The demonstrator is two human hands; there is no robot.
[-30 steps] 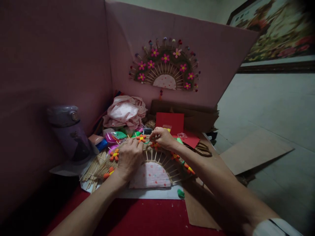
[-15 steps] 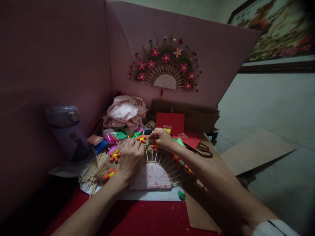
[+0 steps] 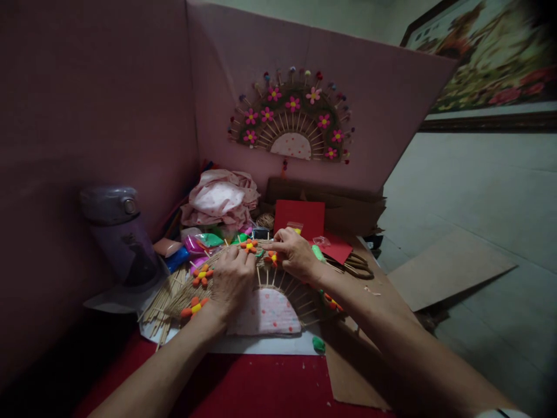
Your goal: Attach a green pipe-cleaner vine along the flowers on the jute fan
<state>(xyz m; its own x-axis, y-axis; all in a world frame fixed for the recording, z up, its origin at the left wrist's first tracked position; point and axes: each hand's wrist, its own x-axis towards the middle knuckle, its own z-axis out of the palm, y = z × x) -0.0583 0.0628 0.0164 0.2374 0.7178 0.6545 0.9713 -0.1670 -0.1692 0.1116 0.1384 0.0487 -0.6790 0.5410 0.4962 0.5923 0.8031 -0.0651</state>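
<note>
A half-round fan of wooden sticks (image 3: 278,293) with a spotted pink centre lies on white paper in front of me. Orange clay flowers with yellow centres (image 3: 201,274) sit along its woven rim. My left hand (image 3: 232,277) rests palm down on the fan's left half, fingers curled by an orange flower (image 3: 249,245) at the top. My right hand (image 3: 295,252) lies on the upper rim, index finger and thumb pinched toward a small flower (image 3: 272,259). Whether the fingers hold any clay is hidden.
A finished fan with pink flowers (image 3: 292,119) hangs on the pink board behind. A purple flask (image 3: 119,232) stands at left, with pink cloth (image 3: 221,200), clay packets (image 3: 204,241), red card (image 3: 300,217), scissors (image 3: 354,264) and a green clay lump (image 3: 319,343) around.
My right hand has shifted slightly down and left along the rim toward the small flower. The left hand has stayed in place.
</note>
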